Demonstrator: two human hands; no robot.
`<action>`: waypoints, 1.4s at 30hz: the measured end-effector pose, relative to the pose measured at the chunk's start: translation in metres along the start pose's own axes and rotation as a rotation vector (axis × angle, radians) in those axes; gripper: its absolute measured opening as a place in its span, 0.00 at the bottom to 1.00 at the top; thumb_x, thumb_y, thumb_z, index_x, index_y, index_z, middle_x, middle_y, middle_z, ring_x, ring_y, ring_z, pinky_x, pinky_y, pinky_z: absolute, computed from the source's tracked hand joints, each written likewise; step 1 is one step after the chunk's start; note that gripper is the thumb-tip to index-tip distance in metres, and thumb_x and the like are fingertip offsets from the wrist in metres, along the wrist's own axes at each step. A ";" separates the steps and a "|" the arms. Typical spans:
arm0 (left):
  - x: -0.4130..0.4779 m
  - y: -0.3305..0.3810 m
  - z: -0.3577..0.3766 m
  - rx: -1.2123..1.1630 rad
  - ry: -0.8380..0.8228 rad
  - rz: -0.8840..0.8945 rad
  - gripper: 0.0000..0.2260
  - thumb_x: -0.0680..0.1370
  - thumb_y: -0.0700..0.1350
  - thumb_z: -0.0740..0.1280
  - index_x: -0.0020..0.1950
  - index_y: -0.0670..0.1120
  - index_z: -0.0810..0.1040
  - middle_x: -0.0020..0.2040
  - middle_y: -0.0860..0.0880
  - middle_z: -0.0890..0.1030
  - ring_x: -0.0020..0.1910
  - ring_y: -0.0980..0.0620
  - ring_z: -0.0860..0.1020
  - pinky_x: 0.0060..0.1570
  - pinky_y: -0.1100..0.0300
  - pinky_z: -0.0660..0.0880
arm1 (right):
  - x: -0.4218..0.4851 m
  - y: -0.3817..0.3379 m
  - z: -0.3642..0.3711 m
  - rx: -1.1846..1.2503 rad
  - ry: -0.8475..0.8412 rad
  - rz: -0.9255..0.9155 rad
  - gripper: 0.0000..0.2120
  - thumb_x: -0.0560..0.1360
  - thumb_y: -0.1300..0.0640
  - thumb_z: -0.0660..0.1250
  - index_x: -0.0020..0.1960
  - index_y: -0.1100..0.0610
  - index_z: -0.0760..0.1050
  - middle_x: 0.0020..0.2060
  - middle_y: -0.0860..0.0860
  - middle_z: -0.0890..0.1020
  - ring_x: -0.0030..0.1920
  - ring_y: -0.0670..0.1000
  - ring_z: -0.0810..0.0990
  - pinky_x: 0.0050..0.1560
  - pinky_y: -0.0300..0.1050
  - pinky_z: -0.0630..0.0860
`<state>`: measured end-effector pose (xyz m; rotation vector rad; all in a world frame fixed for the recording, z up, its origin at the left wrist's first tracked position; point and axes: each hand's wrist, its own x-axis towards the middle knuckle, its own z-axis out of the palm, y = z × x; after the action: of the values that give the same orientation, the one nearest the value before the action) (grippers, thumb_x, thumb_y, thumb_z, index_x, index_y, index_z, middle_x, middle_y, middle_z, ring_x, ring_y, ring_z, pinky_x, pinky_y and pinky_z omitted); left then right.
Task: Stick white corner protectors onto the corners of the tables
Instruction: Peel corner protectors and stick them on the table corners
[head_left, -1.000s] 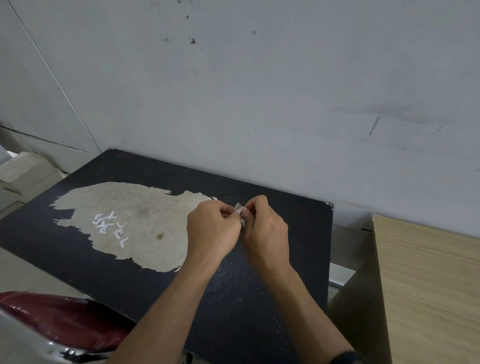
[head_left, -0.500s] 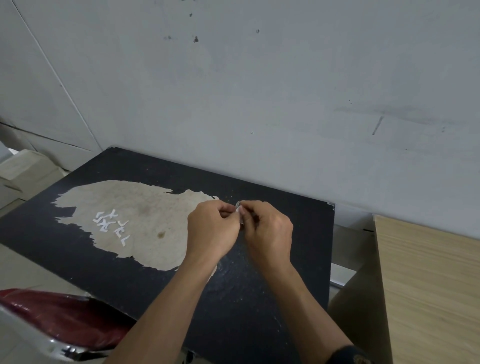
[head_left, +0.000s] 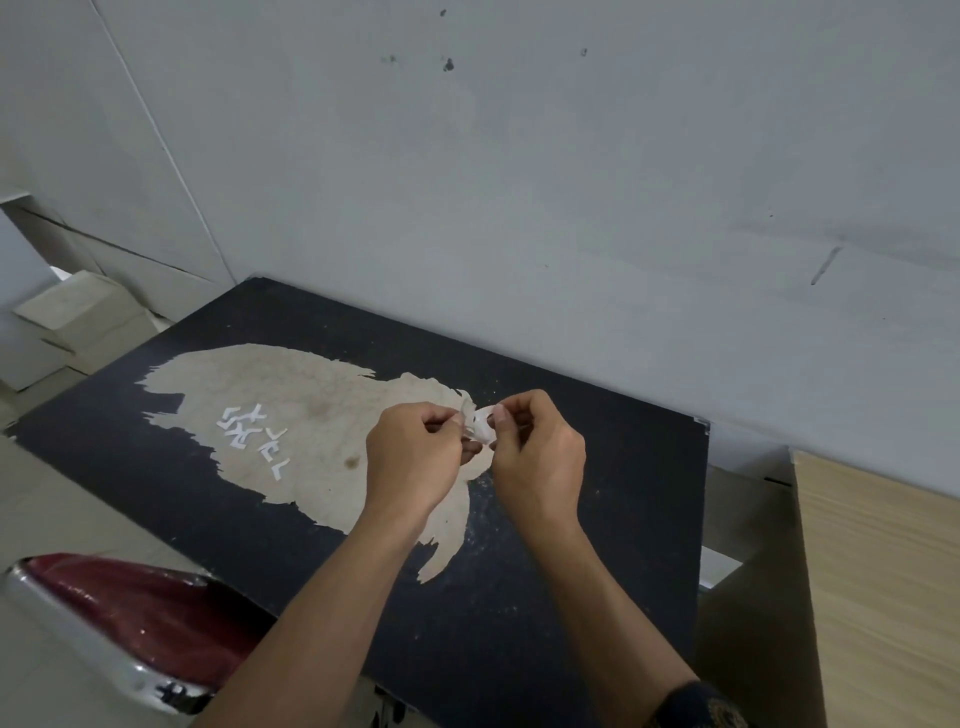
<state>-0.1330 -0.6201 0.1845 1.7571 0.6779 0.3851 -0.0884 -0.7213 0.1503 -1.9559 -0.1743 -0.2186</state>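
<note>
Risk: both hands, left hand (head_left: 413, 457) & right hand (head_left: 537, 457), pinch one small white L-shaped corner protector (head_left: 480, 428) w/ its backing above the worn black surface (head_left: 597, 519), so a slip could fold adhesive onto itself or drop it.

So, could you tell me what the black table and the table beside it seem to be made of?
The black table: likely board under a thin matte black coating, torn away to a bare tan patch. The table on the right: pale wood or wood-look laminate, showing straight grain lines; which one is unclear.
</note>
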 end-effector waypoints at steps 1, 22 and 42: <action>0.006 -0.006 -0.005 0.015 0.011 -0.005 0.07 0.80 0.38 0.67 0.46 0.46 0.83 0.41 0.47 0.86 0.38 0.51 0.86 0.48 0.52 0.84 | 0.002 0.000 0.007 0.021 -0.009 0.053 0.01 0.79 0.57 0.69 0.49 0.53 0.79 0.39 0.44 0.83 0.39 0.44 0.82 0.40 0.39 0.80; 0.207 -0.214 -0.224 0.117 0.055 -0.471 0.09 0.74 0.34 0.70 0.41 0.48 0.83 0.40 0.46 0.86 0.36 0.52 0.86 0.46 0.53 0.84 | -0.006 0.051 0.375 0.076 -0.296 0.945 0.08 0.73 0.70 0.69 0.37 0.60 0.78 0.34 0.56 0.83 0.33 0.52 0.83 0.45 0.50 0.85; 0.102 -0.126 -0.053 0.100 -0.537 -0.158 0.07 0.75 0.35 0.71 0.41 0.47 0.84 0.39 0.49 0.86 0.37 0.51 0.86 0.50 0.51 0.83 | -0.067 0.046 0.134 0.072 0.144 0.597 0.06 0.79 0.53 0.67 0.46 0.54 0.81 0.37 0.48 0.85 0.36 0.47 0.85 0.41 0.52 0.84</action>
<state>-0.1154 -0.4941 0.0711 1.7805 0.4460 -0.2314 -0.1338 -0.6163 0.0430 -1.8258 0.4857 0.0412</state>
